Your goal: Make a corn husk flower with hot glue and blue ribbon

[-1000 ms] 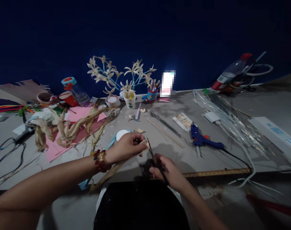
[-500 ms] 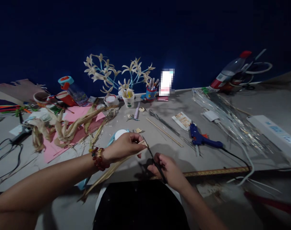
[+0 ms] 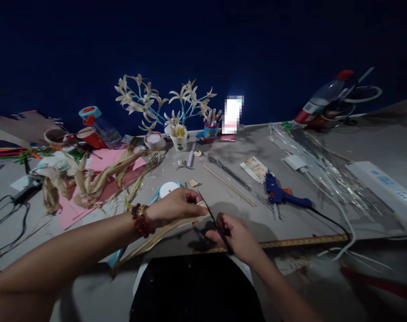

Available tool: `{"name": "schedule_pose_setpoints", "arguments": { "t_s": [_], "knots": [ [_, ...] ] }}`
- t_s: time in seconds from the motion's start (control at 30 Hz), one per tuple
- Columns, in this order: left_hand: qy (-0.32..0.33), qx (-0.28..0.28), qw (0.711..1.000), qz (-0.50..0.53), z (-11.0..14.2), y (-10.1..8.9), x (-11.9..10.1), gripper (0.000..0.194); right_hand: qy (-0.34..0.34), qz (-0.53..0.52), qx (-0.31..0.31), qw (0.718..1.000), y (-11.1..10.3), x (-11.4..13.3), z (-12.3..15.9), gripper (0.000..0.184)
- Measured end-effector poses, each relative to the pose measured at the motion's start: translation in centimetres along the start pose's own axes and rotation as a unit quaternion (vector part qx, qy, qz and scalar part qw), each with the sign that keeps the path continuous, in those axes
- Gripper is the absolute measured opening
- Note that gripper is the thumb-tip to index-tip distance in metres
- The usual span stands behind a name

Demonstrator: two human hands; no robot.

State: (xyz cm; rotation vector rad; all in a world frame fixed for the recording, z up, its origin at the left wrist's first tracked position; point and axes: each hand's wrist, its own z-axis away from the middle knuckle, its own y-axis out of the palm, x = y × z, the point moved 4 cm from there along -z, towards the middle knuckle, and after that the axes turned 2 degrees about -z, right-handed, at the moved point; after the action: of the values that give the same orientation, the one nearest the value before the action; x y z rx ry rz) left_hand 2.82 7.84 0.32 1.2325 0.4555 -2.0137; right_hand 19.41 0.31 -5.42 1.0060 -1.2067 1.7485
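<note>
My left hand (image 3: pixel 180 206), with beaded bracelets at its wrist, is closed on a long dry corn husk strip (image 3: pixel 156 235). The strip trails down and left past the table's front edge. In my right hand (image 3: pixel 235 230) is a pair of dark scissors (image 3: pixel 214 220), gripped low, its blades pointing up and left. The blades reach the strip's end beside my left fingertips; whether they are fully closed I cannot make out. Just behind my left hand lie a white ribbon spool (image 3: pixel 169 188) and a small husk scrap (image 3: pixel 193 183).
Dry husks (image 3: pixel 99 179) lie on pink paper (image 3: pixel 72 212) at left. Husk flowers (image 3: pixel 186 96) stand in a paper cup (image 3: pixel 179 139) at the back. To the right are a blue glue gun (image 3: pixel 284 195), wires (image 3: pixel 237 176), a wooden stick (image 3: pixel 229 185) and a power strip (image 3: pixel 384 183).
The husk strip's end and my left hand have shifted slightly right and down. The scissors stay at the strip's end, with my right hand almost still.
</note>
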Motion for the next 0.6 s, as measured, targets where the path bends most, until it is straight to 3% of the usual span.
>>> {"name": "schedule_pose_setpoints", "arguments": {
  "t_s": [0.13,0.37,0.5,0.6],
  "knots": [
    [-0.019,-0.007,1.0,-0.015,-0.1,0.2,0.0,0.018,0.001,0.045,0.016,0.999,-0.1,0.2,-0.1,0.045],
    [-0.027,-0.009,0.999,-0.043,-0.3,0.2,0.1,0.019,-0.01,0.08,-0.013,0.997,-0.5,0.4,-0.9,0.052],
    [0.002,-0.036,0.993,-0.111,-0.2,-1.7,0.3,0.021,0.005,0.167,-0.058,0.984,-2.3,-0.2,-0.9,0.048],
    [0.05,-0.094,0.972,-0.212,0.6,-3.7,-0.1,0.019,0.011,0.24,-0.096,0.966,-4.1,-0.8,-0.5,0.044]
  ]
}}
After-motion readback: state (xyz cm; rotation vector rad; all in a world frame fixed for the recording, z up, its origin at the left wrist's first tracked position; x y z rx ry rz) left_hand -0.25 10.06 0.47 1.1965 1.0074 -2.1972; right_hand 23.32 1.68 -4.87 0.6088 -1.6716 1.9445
